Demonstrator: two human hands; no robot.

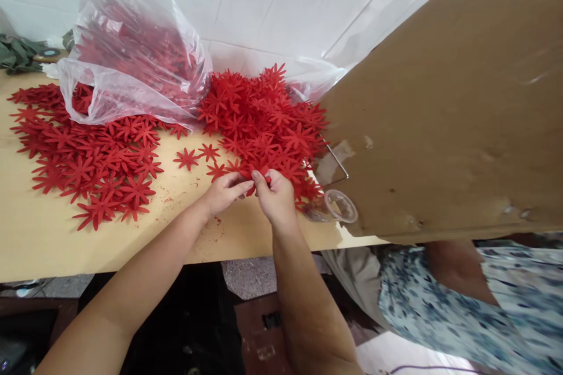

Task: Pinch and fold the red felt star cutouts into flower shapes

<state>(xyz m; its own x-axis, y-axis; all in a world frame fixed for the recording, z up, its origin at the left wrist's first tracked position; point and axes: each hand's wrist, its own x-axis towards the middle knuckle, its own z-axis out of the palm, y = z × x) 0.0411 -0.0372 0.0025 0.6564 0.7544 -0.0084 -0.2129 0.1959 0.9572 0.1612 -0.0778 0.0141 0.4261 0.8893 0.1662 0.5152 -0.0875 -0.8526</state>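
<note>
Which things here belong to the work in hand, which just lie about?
In the work:
- left hand
- right hand gripping red piece
- left red pile
- right red pile
- bag of red pieces

Likely lying about:
- clear cup
- cardboard
- metal rod
- green cloth

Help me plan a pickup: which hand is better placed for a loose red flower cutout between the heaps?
Left, probably: the left hand is nearer the loose flower cutouts; the right hand lies farther, by the right heap.

Flower-shaped cutouts [141,190], centre and left — uniform red. Tabletop [176,246]: pale yellow. Garment [422,299], lower right — white, blue leaf-like print. Cardboard [461,99], right: brown.
</note>
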